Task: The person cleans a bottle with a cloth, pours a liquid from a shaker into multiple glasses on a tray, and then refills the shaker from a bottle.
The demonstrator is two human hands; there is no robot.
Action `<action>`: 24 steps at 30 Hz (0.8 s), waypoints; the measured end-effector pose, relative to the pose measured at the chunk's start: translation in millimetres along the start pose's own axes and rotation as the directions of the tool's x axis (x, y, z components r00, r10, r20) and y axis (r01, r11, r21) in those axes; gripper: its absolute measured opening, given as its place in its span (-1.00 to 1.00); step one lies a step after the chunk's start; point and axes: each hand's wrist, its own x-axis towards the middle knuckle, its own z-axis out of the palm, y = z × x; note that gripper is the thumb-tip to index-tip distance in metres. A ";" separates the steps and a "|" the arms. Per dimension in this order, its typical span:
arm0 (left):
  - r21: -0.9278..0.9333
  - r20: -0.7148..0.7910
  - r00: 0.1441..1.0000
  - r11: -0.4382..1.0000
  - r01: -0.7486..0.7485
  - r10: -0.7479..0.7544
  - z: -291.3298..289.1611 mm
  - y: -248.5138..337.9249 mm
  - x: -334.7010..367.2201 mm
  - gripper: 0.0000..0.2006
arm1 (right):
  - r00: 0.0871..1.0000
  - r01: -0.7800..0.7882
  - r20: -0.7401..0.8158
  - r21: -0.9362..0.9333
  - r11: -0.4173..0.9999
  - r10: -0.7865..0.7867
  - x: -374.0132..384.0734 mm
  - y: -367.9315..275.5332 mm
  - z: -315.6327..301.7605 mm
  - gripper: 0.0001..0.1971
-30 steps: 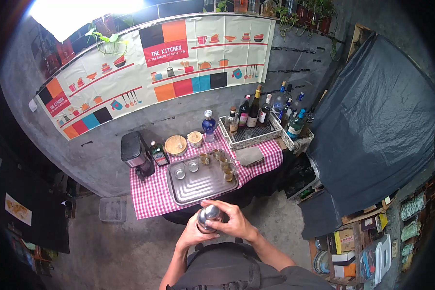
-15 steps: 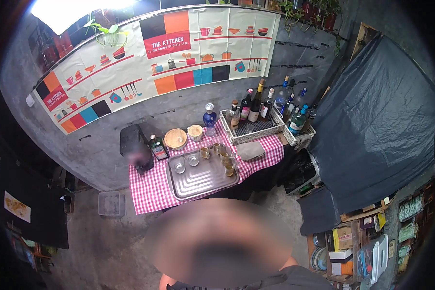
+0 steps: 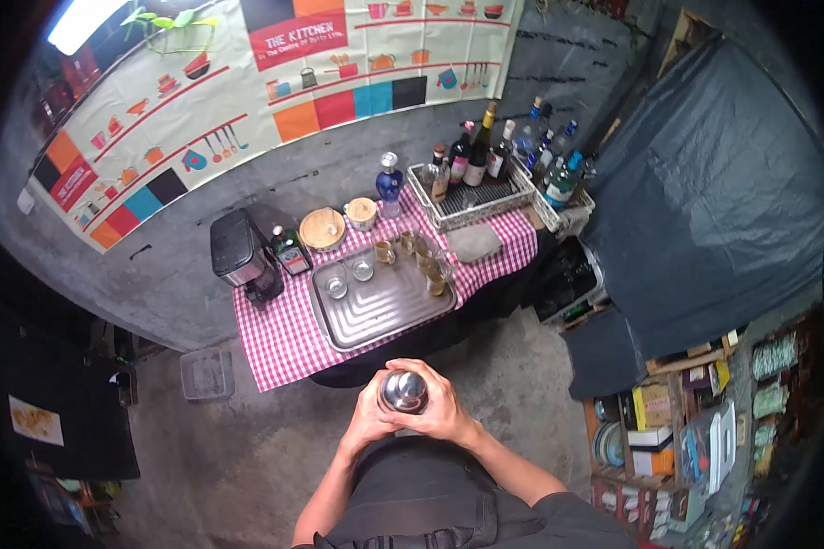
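In front of my body a shiny steel cocktail shaker (image 3: 404, 390) is held between both palms, its rounded metal end facing up. My left hand (image 3: 370, 419) wraps its left side. From the right, my right hand (image 3: 443, 409) closes round it, fingers curving over the far side. The shaker's lower part is hidden by the hands. Beyond them, on a checked cloth, lies a metal tray (image 3: 384, 316). Two clear glasses (image 3: 337, 287) stand toward its left, and several glass mugs with brownish contents (image 3: 437, 284) toward its far right.
Behind the tray are a black coffee maker (image 3: 238, 247), a green bottle (image 3: 290, 252), wooden-lidded containers (image 3: 322, 229) and a blue bottle (image 3: 389, 183). A wicker-edged basket (image 3: 485, 213) holds several bottles. A clear plastic bin (image 3: 207, 375) sits on the floor, and shelves (image 3: 650, 439) stand right.
The view has tilted down, so the table sits higher in the picture. My hands and the shaker now show plainly; before, a blurred patch covered that area.
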 end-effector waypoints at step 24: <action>-0.203 0.644 0.765 0.955 0.216 -0.036 -1.9 21.7 74.1 -0.26 | 0.977 0.036 -0.202 -0.145 0.989 -0.065 2.1 -25.3 -16.7 -0.46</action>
